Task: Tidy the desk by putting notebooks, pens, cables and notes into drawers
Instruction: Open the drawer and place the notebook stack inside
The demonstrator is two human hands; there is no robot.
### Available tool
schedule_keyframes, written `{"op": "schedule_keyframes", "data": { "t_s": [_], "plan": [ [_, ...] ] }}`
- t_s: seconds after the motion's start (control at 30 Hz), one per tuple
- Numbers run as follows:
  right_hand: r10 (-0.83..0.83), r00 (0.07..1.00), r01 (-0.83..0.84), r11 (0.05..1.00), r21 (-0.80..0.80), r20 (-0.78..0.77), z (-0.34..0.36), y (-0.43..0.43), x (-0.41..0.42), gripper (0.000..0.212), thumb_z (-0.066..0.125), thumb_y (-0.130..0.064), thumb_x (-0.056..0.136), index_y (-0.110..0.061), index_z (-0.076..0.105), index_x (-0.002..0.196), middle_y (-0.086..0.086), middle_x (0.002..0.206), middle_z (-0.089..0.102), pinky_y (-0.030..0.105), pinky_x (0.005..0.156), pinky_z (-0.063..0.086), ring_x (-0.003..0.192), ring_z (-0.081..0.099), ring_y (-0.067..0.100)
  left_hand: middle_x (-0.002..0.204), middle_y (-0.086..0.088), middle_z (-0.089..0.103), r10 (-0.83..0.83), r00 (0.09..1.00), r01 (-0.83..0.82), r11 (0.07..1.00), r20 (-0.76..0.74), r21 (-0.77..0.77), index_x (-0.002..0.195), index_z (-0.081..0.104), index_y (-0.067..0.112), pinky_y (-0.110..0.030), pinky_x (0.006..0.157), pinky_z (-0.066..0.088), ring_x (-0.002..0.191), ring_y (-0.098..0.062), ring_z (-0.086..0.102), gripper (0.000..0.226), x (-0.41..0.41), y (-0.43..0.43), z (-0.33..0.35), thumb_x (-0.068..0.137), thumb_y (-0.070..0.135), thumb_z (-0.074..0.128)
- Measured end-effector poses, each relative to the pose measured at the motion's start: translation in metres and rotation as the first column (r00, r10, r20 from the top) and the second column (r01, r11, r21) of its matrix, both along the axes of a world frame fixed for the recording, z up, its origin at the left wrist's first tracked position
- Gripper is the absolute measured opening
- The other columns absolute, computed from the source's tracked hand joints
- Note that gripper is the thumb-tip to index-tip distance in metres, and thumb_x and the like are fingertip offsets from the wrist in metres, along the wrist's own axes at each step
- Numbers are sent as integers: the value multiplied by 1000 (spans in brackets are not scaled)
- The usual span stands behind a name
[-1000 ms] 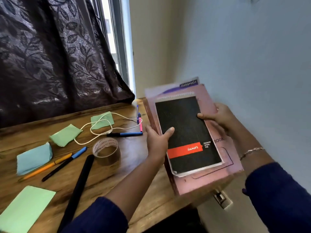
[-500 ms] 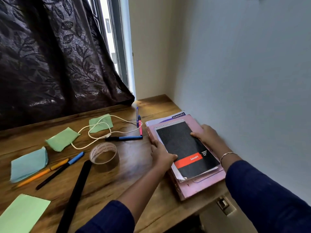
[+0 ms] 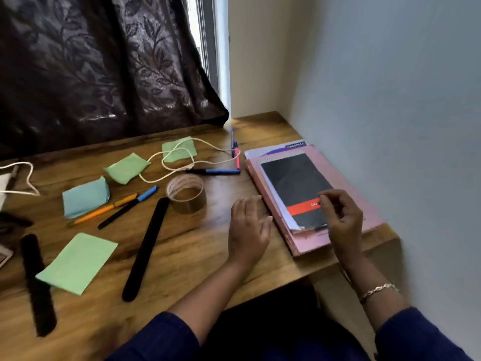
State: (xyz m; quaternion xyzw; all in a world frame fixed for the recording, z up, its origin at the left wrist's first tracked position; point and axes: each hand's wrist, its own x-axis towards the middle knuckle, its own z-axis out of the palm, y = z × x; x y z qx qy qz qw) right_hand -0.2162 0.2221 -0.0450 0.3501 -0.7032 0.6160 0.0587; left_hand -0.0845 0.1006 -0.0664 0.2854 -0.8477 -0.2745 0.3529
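Notebooks stacked at the surface's right edge; left hand spread over bare wood, right hand loosely curled, holding nothing.

Wooden desk: notebooks, pens, notes, tape.

Notebooks stacked flat at desk's right end — pens, notes, cable strewn leftward.

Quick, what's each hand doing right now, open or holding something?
Left hand: open, empty, beside the notebook stack.
Right hand: open, loosely curled above the black notebook, holding nothing.
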Motion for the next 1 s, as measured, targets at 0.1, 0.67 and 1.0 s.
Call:
{"op": "schedule_keyframes", "data": {
  "t_s": [0.1,0.67,1.0],
  "plan": [
    [-8,968,45,989,-141,251,-21,8,34,13,53,-33,80,-35,60,69,-12,59,56,14,54,38,55,46,1,105,-13,60,-33,999,33,999,-30,8,110,58,4,-27,93,33,102,-18,42,43,18,17,-4,78,30,45],
    [-108,-5,361,927,103,994,-119,33,124,29,44,-29,96,-16,56,73,3,69,49,25,59,44,62,48,14,99,-6,64,107,924,-355,601,368,716,100,63,15,-29,75,46,91,-20,60,15,148,91,-96,94,18,50],
    [134,-146,203,974,-103,980,-145,12,130,59,34,-64,89,-32,38,139,11,139,44,55,105,35,127,41,38,143,-16,37,934,349,318,-198,80,927,139,31,19,-37,93,38,119,-31,45,47,202,33,-94,100,38,15]
  ]
}}
